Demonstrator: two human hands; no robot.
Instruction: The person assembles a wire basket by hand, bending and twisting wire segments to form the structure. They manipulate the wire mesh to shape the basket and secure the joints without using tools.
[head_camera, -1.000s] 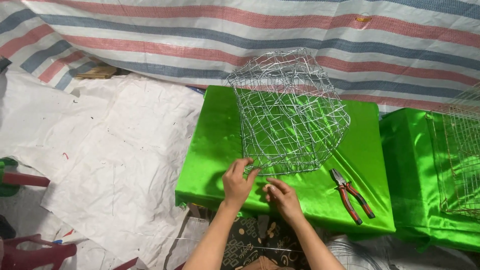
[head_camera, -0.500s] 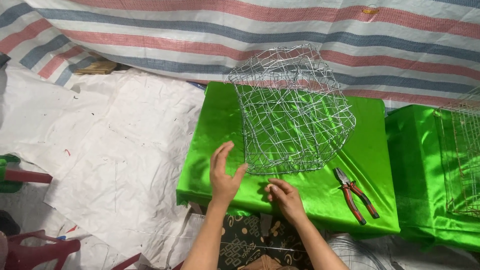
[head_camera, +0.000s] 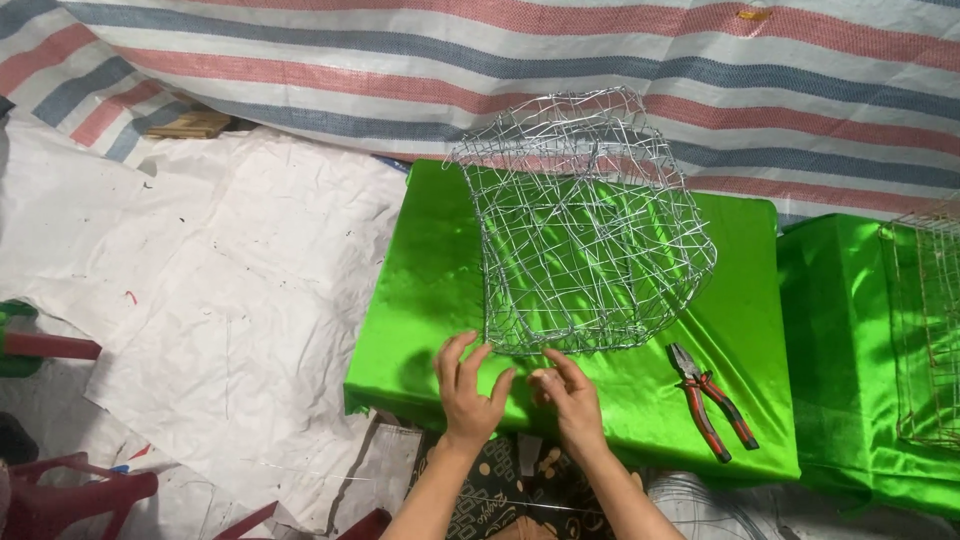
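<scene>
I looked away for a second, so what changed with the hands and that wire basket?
The left hand lifted off the green cloth, fingers spread, then came back down beside the right hand, just below the wire basket. The right hand stayed at the basket's lower edge. The basket and the pliers kept their places.

I see bare green tabletop (head_camera: 420, 300) free left of the wire basket (head_camera: 585, 225), while pliers (head_camera: 712, 400) block the narrower strip on its right.
</scene>
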